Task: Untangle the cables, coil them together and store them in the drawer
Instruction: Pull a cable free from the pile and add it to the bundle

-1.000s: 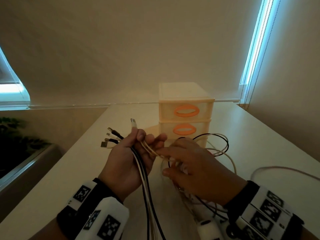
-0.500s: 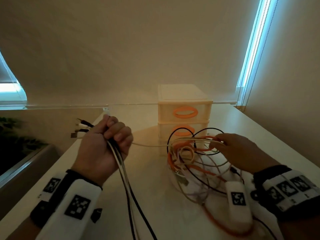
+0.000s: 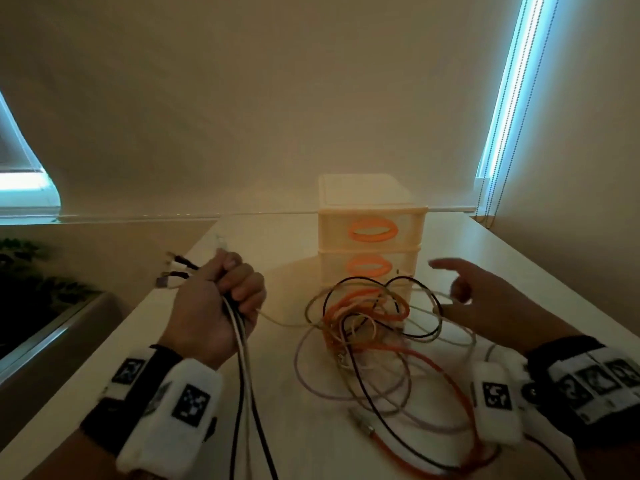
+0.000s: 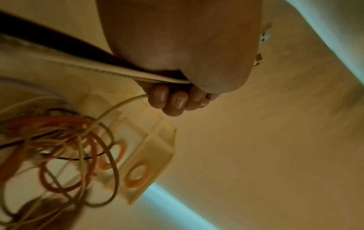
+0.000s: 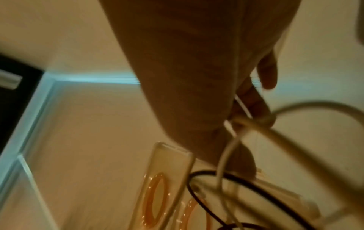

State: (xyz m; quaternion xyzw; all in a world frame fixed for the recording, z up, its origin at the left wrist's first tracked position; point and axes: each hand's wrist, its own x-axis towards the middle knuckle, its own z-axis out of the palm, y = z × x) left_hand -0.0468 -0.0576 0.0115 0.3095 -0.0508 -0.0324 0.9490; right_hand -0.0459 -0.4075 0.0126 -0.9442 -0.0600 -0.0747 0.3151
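My left hand (image 3: 225,289) is fisted round a bundle of black and white cables (image 3: 242,358), whose plug ends (image 3: 173,271) stick out past the knuckles. In the left wrist view its fingertips (image 4: 175,101) curl over the cords. A loose tangle of orange, black and cream cables (image 3: 367,320) lies on the table in front of the cream drawer unit (image 3: 370,209), both orange-handled drawers closed. My right hand (image 3: 457,299) hovers right of the tangle with its index finger extended, and pinches a thin cream cable (image 5: 239,102).
The white table (image 3: 277,427) ends at its left edge near a dark planter (image 3: 27,289). Blind cords (image 3: 498,133) hang at the back right by the wall. The drawer unit (image 4: 157,144) stands against the back, close behind the tangle.
The hands, joined a second ago, have drawn apart. My right hand went rightward with a cream cable and straightened its index finger. The strand between the hands now sags.
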